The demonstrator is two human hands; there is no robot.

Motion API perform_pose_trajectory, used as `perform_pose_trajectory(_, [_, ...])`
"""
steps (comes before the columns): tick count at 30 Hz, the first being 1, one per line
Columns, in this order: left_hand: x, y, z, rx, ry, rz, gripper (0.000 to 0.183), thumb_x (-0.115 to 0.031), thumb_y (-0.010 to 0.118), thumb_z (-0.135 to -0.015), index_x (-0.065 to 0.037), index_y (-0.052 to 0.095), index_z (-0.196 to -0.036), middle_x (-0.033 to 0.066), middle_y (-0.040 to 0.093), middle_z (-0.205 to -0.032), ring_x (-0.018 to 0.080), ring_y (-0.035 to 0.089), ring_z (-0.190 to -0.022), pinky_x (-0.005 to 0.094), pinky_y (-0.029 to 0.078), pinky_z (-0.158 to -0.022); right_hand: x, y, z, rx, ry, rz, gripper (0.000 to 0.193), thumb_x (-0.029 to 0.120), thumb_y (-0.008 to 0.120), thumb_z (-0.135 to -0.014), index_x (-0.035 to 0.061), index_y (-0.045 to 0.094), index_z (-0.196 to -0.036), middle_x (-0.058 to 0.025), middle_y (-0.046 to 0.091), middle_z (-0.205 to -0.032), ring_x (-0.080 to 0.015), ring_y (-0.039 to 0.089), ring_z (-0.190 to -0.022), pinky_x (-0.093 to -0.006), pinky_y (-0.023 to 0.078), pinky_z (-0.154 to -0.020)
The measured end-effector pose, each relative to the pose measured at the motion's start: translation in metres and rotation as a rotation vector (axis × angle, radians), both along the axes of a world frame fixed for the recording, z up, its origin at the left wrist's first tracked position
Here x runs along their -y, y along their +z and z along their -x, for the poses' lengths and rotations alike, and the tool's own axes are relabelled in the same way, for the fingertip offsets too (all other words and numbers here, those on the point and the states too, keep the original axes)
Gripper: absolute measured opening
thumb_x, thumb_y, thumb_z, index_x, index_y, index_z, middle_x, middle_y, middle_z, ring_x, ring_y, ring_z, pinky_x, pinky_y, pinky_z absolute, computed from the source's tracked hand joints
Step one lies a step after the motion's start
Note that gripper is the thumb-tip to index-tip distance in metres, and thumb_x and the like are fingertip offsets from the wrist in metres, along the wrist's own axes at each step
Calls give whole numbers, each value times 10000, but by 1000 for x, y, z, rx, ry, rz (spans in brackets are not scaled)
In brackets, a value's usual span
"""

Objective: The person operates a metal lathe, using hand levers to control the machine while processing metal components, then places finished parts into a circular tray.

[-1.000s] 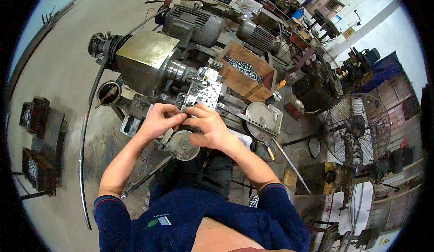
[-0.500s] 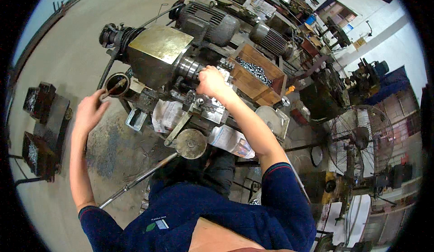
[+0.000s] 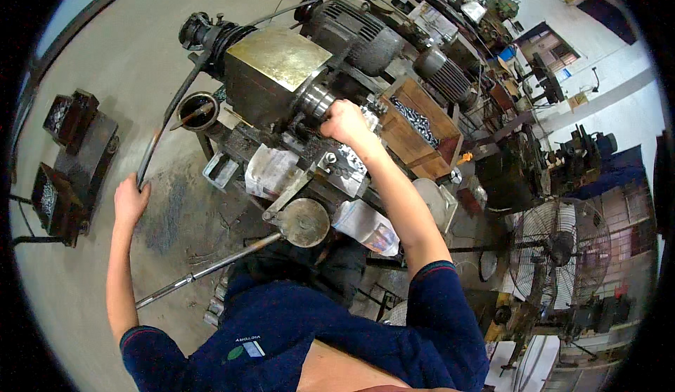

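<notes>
Far left, two dark bins (image 3: 68, 206) of small metal bits, one behind the other near a low cart. Next, left hand (image 3: 131, 201): fist closed round the lower end of a long dark lever (image 3: 163, 135), which slants up toward the back of the machine. Just right of the lever, a round pot (image 3: 181, 105) with a brush (image 3: 193, 116) leaning in it. Then a printed paper sheet (image 3: 271, 170) on the machine's near side, the headstock (image 3: 278, 58) with its brassy top above, and a round metal disc (image 3: 302, 223) below. Shiny spindle chuck (image 3: 316, 102) sticks out of the headstock's right side. Right hand (image 3: 346, 123) is at the chuck's face, fingers curled (can't tell what they pinch, if anything; fingertips hidden). Right of that hand, a wooden box (image 3: 404, 139) holding shiny metal pieces (image 3: 416, 123). Far right, a big caged fan (image 3: 559, 244).
</notes>
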State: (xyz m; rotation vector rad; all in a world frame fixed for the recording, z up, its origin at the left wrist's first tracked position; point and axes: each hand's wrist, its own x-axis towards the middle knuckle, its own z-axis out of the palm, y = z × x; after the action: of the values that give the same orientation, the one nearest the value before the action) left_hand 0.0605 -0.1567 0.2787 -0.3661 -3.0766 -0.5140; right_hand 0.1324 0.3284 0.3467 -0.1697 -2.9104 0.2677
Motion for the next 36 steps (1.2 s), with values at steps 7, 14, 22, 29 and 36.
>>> perform_pose_trajectory(7, [70,1,91,-375,-46,382,120,-62,544,-688,-22,515,-797,164,594,-706,334,595,-659,423,473,-591,4,2,-3,-88,25,-15,244,189,604,-500,-14,630,-633,-223,605,-723,-380,593,-722,-418,500,-676])
perform_pose_trajectory(14, [90,-9,155,-366,-48,504,152,-92,580,-691,-43,503,-812,150,590,-704,325,601,-694,416,485,-628,-4,4,-11,-83,67,-160,236,189,608,-482,-1,625,-620,-167,608,-718,-349,577,-729,-391,485,-678])
perform_pose_trajectory(22, [-38,-90,95,-239,53,-740,291,-182,563,-818,11,575,-1035,123,621,-817,220,574,-733,357,455,-672,3,57,-132,-452,27,80,253,126,606,-555,23,635,-784,-108,527,-695,-286,529,-689,-360,436,-611])
perform_pose_trajectory(29, [-154,-175,58,151,-449,477,383,-314,691,-696,-90,600,-994,141,631,-904,285,607,-895,405,477,-765,-35,20,-298,-148,-532,253,343,148,632,-570,37,655,-894,-165,615,-863,-335,589,-793,-383,473,-741])
perform_pose_trajectory(36, [-151,-161,88,-54,-655,614,197,-196,623,-723,-155,624,-916,97,635,-807,288,613,-806,411,484,-658,-95,-37,-458,12,-1011,-16,487,164,654,-552,74,618,-1030,-160,609,-1030,-333,575,-954,-402,455,-836])
